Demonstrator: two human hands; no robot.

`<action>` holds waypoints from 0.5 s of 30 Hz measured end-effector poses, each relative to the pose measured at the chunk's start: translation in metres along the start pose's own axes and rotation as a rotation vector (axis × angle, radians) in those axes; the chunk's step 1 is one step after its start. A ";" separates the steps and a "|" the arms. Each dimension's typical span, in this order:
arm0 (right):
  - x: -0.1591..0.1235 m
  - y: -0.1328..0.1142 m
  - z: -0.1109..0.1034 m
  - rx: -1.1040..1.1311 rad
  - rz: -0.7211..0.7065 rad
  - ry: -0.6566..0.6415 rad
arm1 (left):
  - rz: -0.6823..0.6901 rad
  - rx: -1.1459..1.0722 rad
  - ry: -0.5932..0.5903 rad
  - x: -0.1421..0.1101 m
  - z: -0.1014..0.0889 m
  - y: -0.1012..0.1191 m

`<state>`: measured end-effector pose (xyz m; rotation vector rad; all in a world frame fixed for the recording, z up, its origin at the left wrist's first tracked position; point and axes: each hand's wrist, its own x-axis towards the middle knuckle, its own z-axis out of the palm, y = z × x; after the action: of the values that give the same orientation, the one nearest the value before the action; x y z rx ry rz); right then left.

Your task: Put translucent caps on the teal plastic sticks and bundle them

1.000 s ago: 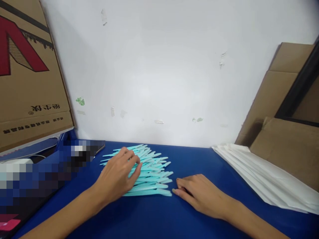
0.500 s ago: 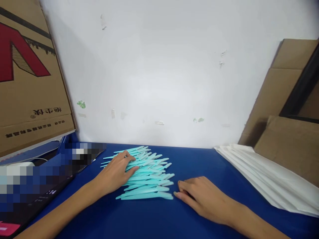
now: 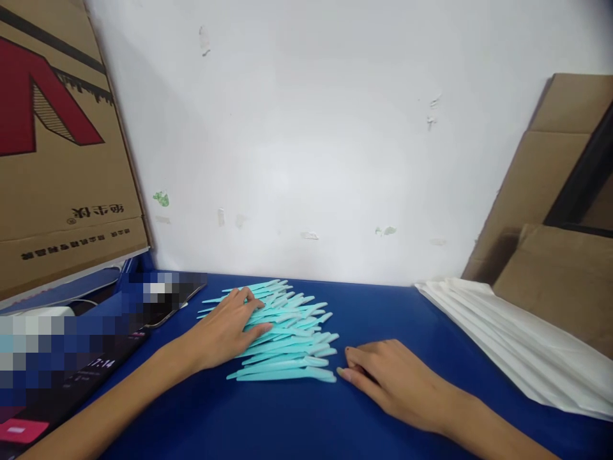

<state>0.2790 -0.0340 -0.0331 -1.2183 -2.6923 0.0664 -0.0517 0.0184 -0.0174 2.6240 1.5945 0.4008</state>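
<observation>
A spread of turquoise eyebrow razors [image 3: 287, 364], slim with paler capped ends pointing right, lies overlapping on the blue table. On the left part of this heap rests my left hand [image 3: 234, 326], palm down. Its fingers bend slightly over the razors and the thumb stands apart; it looks open and grips nothing that I can see. To the right of the heap, my right hand [image 3: 393, 383] lies on the table with loosely curled fingers. Its thumb reaches toward the nearest razor ends, a small gap from them, and nothing shows between thumb and fingers.
A phone-like dark device [image 3: 100, 364] with a lit screen lies at the left, partly pixelated. Behind it stands a printed cardboard box [image 3: 71, 185]. White folded sheets [image 3: 517, 358] lie at the right, beside more cardboard [image 3: 550, 275]. A white wall [image 3: 306, 128] closes off the back.
The whole view has shifted slightly, so everything sits a little further right. Both hands keep nearly the same places beside and on the razors.
</observation>
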 end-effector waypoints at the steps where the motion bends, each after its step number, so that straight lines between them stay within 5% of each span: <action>1: 0.000 0.000 0.000 0.001 0.001 0.000 | 0.004 0.002 -0.002 -0.001 0.000 0.001; 15: 0.000 -0.001 -0.003 -0.022 0.000 -0.019 | 0.006 0.038 -0.053 -0.001 -0.004 0.008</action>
<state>0.2783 -0.0346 -0.0303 -1.2303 -2.7160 0.0486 -0.0462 0.0136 -0.0120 2.6433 1.5944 0.3013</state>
